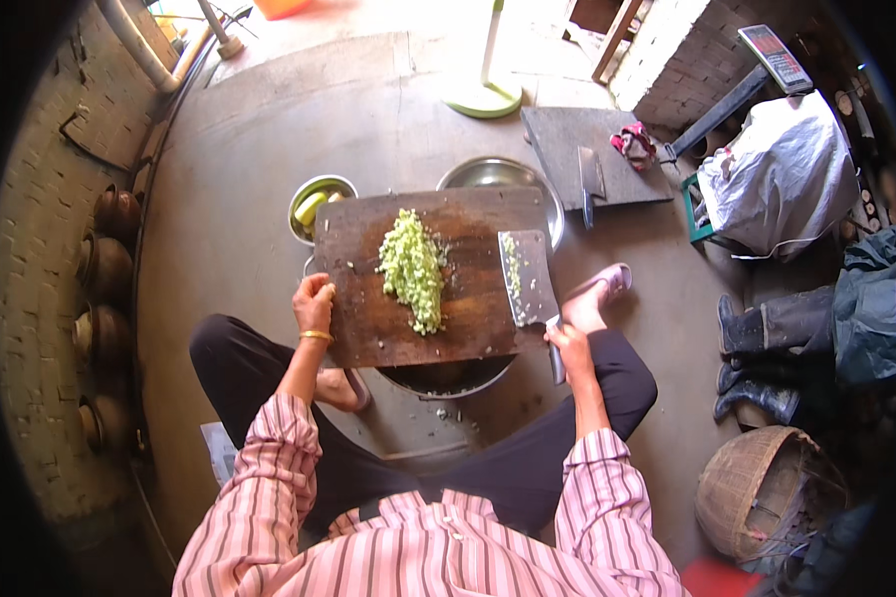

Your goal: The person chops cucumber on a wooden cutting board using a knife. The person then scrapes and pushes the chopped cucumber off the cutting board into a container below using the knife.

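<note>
A dark wooden cutting board (470,283) lies across a metal basin (448,379) between my knees. A heap of finely chopped pale green vegetable (411,272) sits near its middle. My right hand (571,347) grips the handle of a cleaver (529,272). Its broad blade lies over the board's right side, with green bits stuck along it. My left hand (314,304) is at the board's left edge with its fingers curled; whether they grip the edge or a small piece is not clear. Most of the basin is hidden under the board.
Beyond the board stand a small metal bowl (322,195) with green vegetable pieces and a larger metal bowl (493,172). A second cleaver (590,179) and a crumpled cloth (633,145) rest on another board (560,138). A covered scale (780,175), boots (761,328) and a wicker basket (732,489) are to the right.
</note>
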Tool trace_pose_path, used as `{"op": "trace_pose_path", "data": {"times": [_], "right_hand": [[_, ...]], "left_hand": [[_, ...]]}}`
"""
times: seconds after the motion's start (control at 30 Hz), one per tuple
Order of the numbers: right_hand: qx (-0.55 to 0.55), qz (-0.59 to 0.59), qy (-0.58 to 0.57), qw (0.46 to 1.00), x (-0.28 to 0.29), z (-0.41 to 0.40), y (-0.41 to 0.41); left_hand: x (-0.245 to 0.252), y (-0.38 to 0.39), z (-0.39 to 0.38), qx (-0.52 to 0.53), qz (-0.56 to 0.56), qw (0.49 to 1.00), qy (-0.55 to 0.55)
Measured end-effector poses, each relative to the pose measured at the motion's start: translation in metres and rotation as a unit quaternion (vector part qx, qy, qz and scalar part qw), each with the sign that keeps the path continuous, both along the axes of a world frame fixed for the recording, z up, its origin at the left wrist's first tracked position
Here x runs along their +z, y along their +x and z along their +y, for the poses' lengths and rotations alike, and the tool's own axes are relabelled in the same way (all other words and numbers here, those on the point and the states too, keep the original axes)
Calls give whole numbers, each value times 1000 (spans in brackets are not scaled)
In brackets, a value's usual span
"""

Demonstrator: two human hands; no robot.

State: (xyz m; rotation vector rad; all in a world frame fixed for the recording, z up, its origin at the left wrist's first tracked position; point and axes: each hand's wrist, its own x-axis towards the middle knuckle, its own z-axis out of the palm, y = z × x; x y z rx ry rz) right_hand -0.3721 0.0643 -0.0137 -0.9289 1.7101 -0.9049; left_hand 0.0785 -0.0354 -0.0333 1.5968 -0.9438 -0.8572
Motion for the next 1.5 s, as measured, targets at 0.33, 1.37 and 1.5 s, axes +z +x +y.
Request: {"op": "trace_pose_path", "data": {"times": [0.33,1.37,1.5], "right_hand": [[28,384,-215,898,31,29,39],[49,292,-138,945,75,89,85],[62,334,-125,932,65,64,100]], "left_hand": [[23,-21,35,-66,-369,925,-70],[28,-108,105,-261,-348,881,-184],[23,-108,72,-221,-363,894,-140]]}}
